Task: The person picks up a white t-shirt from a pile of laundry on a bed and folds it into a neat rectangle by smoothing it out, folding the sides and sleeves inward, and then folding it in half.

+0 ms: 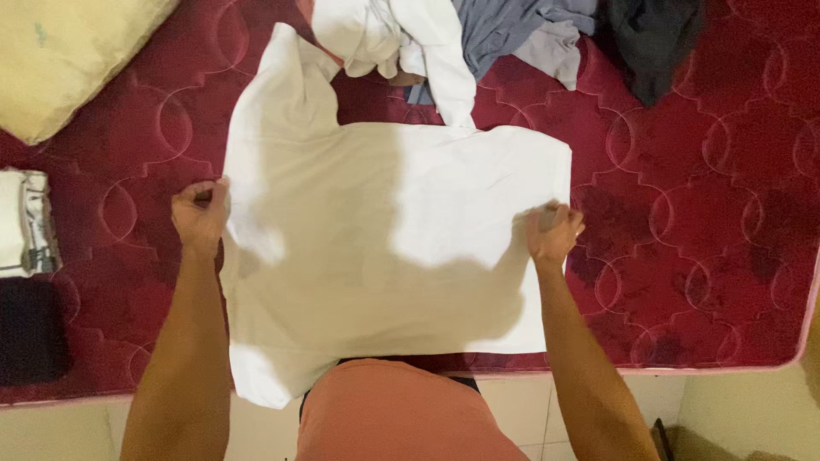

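A white t-shirt lies spread flat on a dark red quilted mattress. Its one sleeve points up toward the far left, and its near left corner hangs over the mattress edge. My left hand is closed on the shirt's left edge, pinching the fabric. My right hand is closed on the shirt's right edge. Both forearms reach in from below, on either side of the shirt.
A heap of clothes lies at the far edge: a white garment, a grey-blue one and a dark one. A cream pillow sits top left. Folded items and a dark folded piece rest at the left. Tiled floor below.
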